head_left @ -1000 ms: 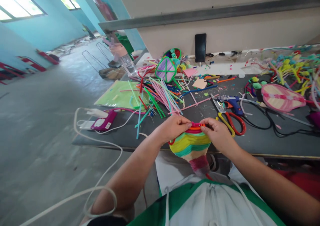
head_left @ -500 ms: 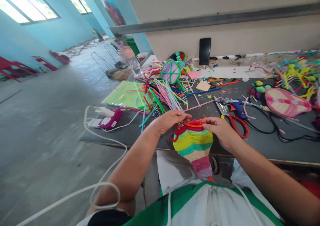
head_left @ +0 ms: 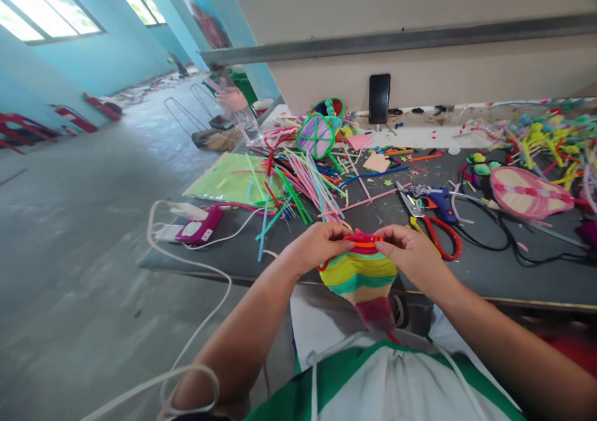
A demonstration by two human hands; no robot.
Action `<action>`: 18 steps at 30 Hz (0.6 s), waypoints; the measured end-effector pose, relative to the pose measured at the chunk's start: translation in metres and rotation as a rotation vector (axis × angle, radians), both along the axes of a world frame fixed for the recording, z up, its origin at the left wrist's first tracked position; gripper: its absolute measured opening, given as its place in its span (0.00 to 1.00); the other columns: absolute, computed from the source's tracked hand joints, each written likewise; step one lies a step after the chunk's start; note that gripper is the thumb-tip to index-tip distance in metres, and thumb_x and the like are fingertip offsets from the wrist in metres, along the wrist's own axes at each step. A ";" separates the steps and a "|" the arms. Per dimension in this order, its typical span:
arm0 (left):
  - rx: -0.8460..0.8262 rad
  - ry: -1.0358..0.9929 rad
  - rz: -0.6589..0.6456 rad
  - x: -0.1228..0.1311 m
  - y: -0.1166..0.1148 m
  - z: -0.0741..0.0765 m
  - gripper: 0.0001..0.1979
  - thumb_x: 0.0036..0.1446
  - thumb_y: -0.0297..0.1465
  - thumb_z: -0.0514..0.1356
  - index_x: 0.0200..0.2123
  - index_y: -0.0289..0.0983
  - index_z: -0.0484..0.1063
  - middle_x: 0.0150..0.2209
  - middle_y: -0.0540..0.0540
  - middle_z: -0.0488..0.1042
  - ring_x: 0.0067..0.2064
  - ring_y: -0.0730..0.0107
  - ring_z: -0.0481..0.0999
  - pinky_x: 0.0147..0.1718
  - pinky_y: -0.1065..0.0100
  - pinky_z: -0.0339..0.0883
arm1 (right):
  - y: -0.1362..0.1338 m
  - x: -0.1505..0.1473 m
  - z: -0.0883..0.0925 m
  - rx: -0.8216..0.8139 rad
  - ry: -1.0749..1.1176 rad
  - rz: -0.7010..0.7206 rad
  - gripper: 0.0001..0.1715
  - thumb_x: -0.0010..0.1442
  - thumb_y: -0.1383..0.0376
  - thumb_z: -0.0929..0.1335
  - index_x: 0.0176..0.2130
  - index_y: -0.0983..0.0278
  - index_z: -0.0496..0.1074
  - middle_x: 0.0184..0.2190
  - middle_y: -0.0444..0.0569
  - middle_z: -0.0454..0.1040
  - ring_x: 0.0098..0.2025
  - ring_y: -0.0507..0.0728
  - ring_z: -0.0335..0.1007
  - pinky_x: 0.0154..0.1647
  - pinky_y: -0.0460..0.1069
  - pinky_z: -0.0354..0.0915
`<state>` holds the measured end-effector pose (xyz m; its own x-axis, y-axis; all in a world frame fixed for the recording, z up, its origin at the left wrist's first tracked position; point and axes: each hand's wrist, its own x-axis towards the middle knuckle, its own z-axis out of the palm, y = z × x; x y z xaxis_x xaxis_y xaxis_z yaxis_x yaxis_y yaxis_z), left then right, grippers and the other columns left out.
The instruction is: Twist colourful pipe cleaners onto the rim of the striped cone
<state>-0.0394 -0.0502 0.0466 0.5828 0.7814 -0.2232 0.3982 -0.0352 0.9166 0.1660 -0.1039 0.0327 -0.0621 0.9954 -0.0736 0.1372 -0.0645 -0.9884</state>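
Observation:
A striped pipe-cleaner piece [head_left: 364, 279] in red, yellow, teal, cream and maroon hangs over the table's front edge, narrowing toward my body. My left hand [head_left: 321, 245] pinches its upper left corner, thumb on top. Opposite, my right hand [head_left: 401, 247] grips the upper right corner between thumb and fingers. Between the fingertips an orange pipe cleaner [head_left: 366, 243] runs along the red top edge. A loose red end curls out below my left hand.
Red-handled scissors [head_left: 443, 237] and a blue glue gun [head_left: 444, 204] lie right of my hands. Loose pipe cleaners [head_left: 308, 181] are heaped behind. A purple power strip [head_left: 199, 227] sits left, a phone [head_left: 379, 99] leans at the back, and a pink oval piece [head_left: 532, 191] lies right.
Both hands have moved slightly down and closer over the top edge, fingers now more tightly bent around it. The piece's upper part has tilted, and the view has shifted a little.

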 end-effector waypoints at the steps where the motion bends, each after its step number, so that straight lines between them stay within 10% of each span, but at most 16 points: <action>1: 0.006 0.003 0.014 0.000 -0.002 0.001 0.16 0.51 0.38 0.61 0.40 0.34 0.77 0.27 0.48 0.73 0.25 0.76 0.67 0.22 0.76 0.59 | -0.002 0.000 0.001 0.023 -0.038 -0.008 0.13 0.52 0.59 0.69 0.36 0.64 0.73 0.31 0.48 0.75 0.32 0.54 0.69 0.33 0.49 0.65; 18: -0.112 -0.087 0.034 -0.007 -0.013 0.003 0.17 0.53 0.41 0.60 0.38 0.32 0.75 0.28 0.49 0.72 0.26 0.77 0.65 0.24 0.76 0.57 | -0.012 -0.007 0.000 0.071 -0.032 0.017 0.12 0.53 0.59 0.69 0.38 0.62 0.74 0.33 0.48 0.76 0.32 0.55 0.71 0.33 0.49 0.67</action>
<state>-0.0467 -0.0635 0.0501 0.5774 0.7740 -0.2599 0.3163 0.0814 0.9452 0.1591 -0.1164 0.0323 -0.0775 0.9970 -0.0053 0.1696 0.0080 -0.9855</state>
